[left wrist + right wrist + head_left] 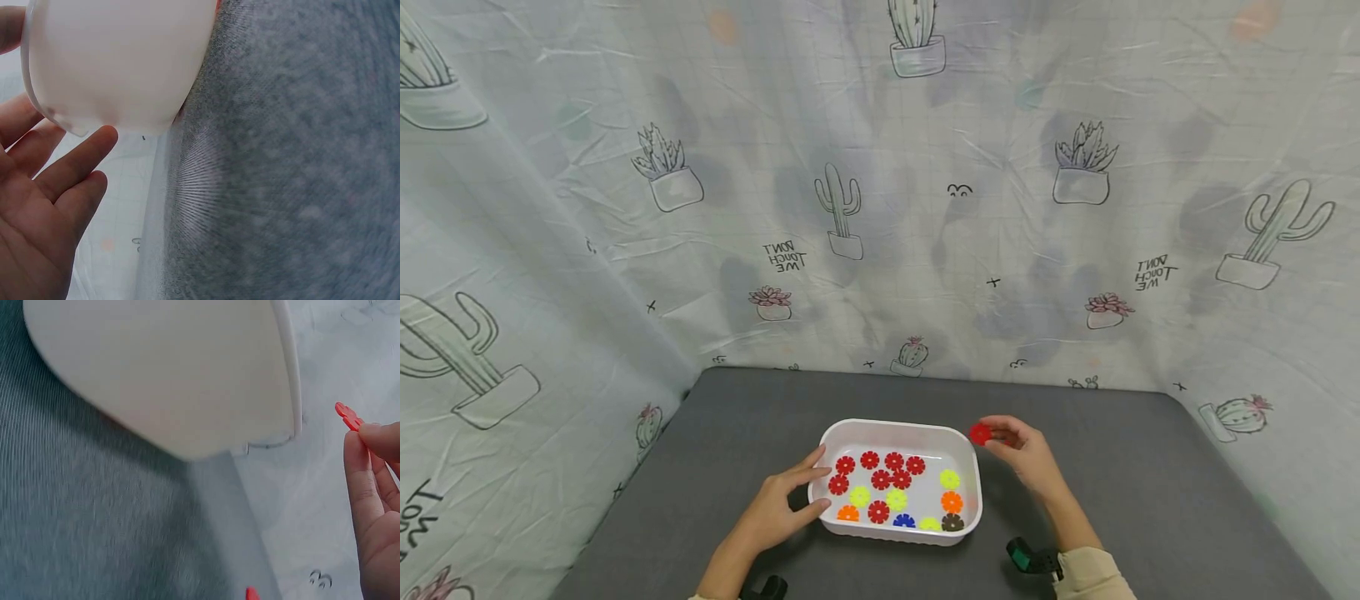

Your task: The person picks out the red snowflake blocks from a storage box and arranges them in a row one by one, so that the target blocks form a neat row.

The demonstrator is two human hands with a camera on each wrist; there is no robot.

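Note:
On the grey table sits a white plastic tray [895, 533] holding several small notched, flower-like discs. My left hand [778, 504] holds the tray's left rim. In the left wrist view, that hand [47, 187] has some fingers over the rim and others outside against the wall. Just beyond the tray's right back corner, my right hand [1022, 454] is raised, pinching a red notched disc [980, 434] between thumb and fingertips. The right wrist view shows this red disc [349, 415] edge-on, apart from the tray wall.
Red discs [881, 479] lie mostly toward the tray's back left. Yellow-green [950, 479], orange [952, 502], blue [904, 521] and dark brown [952, 522] ones lie nearer the front and right. A cactus-print curtain [880, 283] hangs behind the grey table [752, 417].

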